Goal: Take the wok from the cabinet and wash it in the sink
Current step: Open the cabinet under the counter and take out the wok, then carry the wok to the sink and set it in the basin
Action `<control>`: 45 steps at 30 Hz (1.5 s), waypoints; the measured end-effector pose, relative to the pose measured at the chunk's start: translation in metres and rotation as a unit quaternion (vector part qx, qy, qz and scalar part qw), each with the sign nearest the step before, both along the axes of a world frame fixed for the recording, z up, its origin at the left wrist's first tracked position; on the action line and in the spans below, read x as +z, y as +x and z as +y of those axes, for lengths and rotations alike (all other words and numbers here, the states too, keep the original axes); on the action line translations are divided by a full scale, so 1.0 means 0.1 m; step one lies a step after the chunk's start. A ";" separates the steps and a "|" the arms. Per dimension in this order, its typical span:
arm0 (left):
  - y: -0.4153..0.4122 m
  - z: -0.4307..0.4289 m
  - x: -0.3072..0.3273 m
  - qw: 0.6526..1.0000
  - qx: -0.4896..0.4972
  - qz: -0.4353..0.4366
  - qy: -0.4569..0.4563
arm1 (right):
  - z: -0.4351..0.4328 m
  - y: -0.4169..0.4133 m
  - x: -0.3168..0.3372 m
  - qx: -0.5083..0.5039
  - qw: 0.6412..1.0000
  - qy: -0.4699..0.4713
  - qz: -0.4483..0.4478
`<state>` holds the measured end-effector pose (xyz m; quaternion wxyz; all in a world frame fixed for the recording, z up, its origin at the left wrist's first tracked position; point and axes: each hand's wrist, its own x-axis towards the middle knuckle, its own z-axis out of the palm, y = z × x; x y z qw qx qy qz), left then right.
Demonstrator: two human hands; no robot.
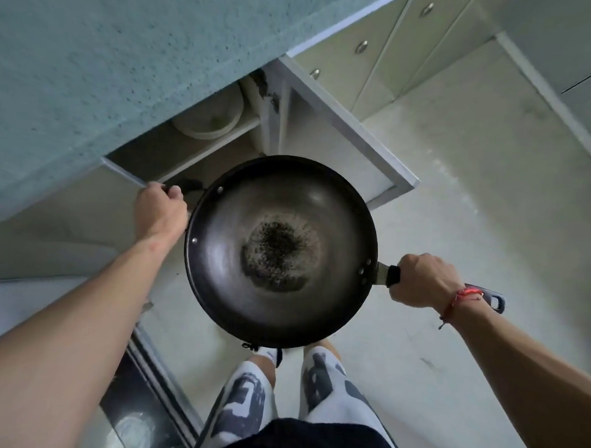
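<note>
Carrying stage: wok [280, 250] is out of the open cabinet [188, 156], held level over the floor. Left hand [159, 210] is curled round the small helper handle [189, 185]. Right hand [421, 281] is wrapped round the long handle [392, 275]. Burnt crust [275, 246] sits in the bowl. Sink not in view. Best done with 2 hands on, rim level, swinging wide of the cabinet door [339, 147].

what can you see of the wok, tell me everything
The wok is a dark metal pan held mouth-up above the floor before the open cabinet. Its bowl shows rivets near the rim and a black speckled patch at the centre. The left hand grips its small side handle; the right hand grips its long dark handle, holed at the end.
</note>
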<state>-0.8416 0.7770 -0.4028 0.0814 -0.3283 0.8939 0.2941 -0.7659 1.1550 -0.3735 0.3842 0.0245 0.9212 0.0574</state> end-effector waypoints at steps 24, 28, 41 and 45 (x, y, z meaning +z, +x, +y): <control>-0.50 0.51 1.83 0.996 -0.015 0.086 -0.019 | 0.47 -0.68 1.66 -0.034 0.999 -0.019 -0.003; -0.82 0.78 1.92 0.993 -0.063 0.096 -0.031 | 0.69 -0.67 1.67 -0.076 0.996 -0.045 -0.004; -2.00 2.22 2.15 0.956 -0.255 0.142 -0.036 | 1.48 -0.44 1.54 -0.272 0.953 -0.115 0.059; -2.19 2.59 2.20 0.943 -0.296 0.148 -0.041 | 1.59 -0.37 1.48 -0.298 0.944 -0.105 0.099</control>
